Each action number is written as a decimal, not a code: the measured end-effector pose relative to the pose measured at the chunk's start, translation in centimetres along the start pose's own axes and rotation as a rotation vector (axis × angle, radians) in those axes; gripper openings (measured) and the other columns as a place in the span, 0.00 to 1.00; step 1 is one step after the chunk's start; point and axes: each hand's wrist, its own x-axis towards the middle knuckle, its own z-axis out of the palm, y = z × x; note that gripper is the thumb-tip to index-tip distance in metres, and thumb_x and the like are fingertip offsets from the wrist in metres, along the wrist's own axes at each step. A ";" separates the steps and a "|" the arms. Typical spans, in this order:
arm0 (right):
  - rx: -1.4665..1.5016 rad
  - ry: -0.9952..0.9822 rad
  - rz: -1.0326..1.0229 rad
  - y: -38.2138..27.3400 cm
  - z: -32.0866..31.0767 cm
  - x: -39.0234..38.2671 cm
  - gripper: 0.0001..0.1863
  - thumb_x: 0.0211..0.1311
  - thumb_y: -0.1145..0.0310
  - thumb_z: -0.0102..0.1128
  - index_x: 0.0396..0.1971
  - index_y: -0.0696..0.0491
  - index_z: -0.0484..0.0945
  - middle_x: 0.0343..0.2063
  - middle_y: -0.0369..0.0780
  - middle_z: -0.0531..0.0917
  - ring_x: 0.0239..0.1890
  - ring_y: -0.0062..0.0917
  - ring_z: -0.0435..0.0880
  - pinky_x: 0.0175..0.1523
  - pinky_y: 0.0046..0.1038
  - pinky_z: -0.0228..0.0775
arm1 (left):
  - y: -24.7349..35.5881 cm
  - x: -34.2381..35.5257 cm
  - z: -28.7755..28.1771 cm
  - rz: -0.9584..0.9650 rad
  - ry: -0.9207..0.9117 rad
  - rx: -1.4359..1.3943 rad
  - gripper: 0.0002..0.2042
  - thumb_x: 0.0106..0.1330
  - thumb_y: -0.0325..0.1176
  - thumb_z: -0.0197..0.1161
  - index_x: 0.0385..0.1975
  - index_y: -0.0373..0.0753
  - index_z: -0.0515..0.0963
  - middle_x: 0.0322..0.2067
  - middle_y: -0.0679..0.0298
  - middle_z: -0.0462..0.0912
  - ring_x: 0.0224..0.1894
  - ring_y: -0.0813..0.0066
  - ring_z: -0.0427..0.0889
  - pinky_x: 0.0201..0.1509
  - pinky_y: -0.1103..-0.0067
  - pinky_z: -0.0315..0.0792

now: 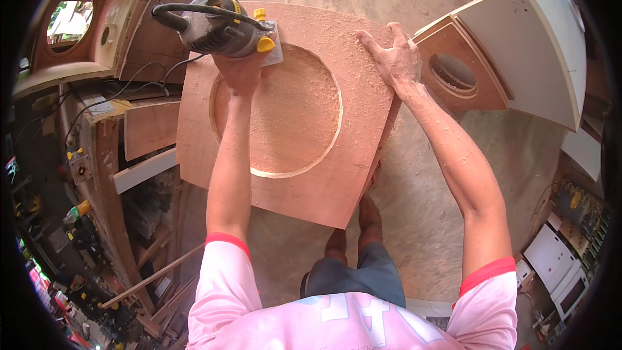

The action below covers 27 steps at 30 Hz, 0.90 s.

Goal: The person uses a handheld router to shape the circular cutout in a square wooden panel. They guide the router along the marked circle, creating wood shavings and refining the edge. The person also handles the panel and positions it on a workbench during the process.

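A corded trim router (223,29) with a dark body, yellow knobs and a clear base is held in my left hand (241,72), fingers wrapped around its lower part. Its base sits over the upper edge of a large circular cut, outlined by a pale ring, in a reddish wooden panel (285,198). Sawdust is scattered inside the circle and along the panel's upper right. My right hand (396,61) grips the panel's right edge, with thumb and forefinger spread on top and the other fingers partly hidden over the side. The router's bit is out of sight.
Wooden speaker-like boxes with round holes stand at the upper left (103,58) and right (453,74). The router's black cord (139,84) trails left over a cluttered wooden bench (103,155). Below the panel are my legs and the concrete floor (421,220).
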 end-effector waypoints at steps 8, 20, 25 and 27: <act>0.030 -0.033 0.019 -0.1 -0.1 0.0 0.53 0.55 0.19 0.58 0.62 0.54 0.74 0.44 0.56 0.83 0.49 0.49 0.87 0.47 0.49 0.84 | 0.3 -1.1 3.0 0.001 -0.036 -0.045 0.35 0.45 0.22 0.83 0.56 0.36 0.73 0.50 0.62 0.83 0.51 0.73 0.84 0.60 0.74 0.82; 0.023 -0.007 0.009 -0.1 -0.1 -0.1 0.56 0.54 0.19 0.58 0.65 0.55 0.72 0.46 0.58 0.83 0.52 0.51 0.86 0.53 0.52 0.80 | 0.1 -3.2 5.5 0.018 -0.027 0.068 0.28 0.47 0.26 0.84 0.49 0.35 0.80 0.45 0.64 0.87 0.46 0.77 0.87 0.55 0.77 0.82; 0.007 0.048 0.003 0.0 0.3 -0.1 0.53 0.54 0.19 0.59 0.62 0.54 0.75 0.45 0.56 0.84 0.52 0.48 0.86 0.53 0.50 0.80 | 0.8 -4.3 6.8 0.024 -0.040 0.136 0.22 0.48 0.28 0.84 0.44 0.35 0.85 0.40 0.66 0.90 0.42 0.79 0.88 0.51 0.78 0.83; -0.002 0.066 0.005 0.0 0.4 -0.1 0.52 0.54 0.19 0.59 0.60 0.53 0.76 0.44 0.54 0.85 0.51 0.47 0.87 0.52 0.49 0.81 | 1.0 -4.8 7.2 0.003 -0.028 0.106 0.22 0.48 0.29 0.84 0.44 0.35 0.85 0.39 0.66 0.90 0.41 0.80 0.88 0.49 0.79 0.83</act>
